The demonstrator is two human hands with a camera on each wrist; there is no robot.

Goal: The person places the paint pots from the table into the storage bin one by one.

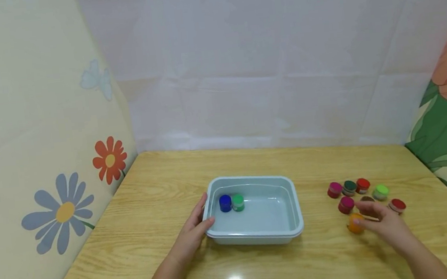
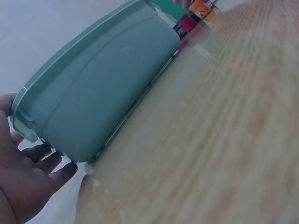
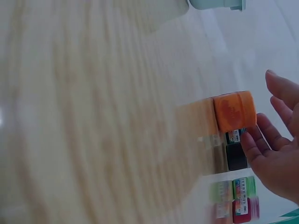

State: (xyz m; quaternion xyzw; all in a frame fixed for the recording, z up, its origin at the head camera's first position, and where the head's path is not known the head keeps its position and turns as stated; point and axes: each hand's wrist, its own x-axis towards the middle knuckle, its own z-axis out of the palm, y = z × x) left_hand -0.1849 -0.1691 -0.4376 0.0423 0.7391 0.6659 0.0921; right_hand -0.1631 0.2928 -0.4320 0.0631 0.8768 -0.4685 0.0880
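Note:
A pale blue-green plastic basin [image 1: 254,241] sits on the wooden table. My left hand [image 1: 192,231] holds its left end, thumb at the rim and fingers along the outer wall, as the left wrist view also shows. Inside the basin, a blue paint jar [image 1: 225,203] and a green paint jar [image 1: 238,202] stand side by side at the left. To the right, an orange paint jar [image 3: 235,112] stands on the table beside my right hand [image 3: 280,154]. The right fingers are spread loosely around the orange jar, with the thumb apart from it in the right wrist view.
Several more small jars stand behind and beside my right hand: magenta [image 1: 346,204], dark green [image 1: 349,188], red [image 1: 362,185], lime green [image 1: 381,192] and dark red [image 1: 397,206]. A brown one [image 1: 366,198] is partly hidden. White cloth [image 1: 208,68] hangs behind the table.

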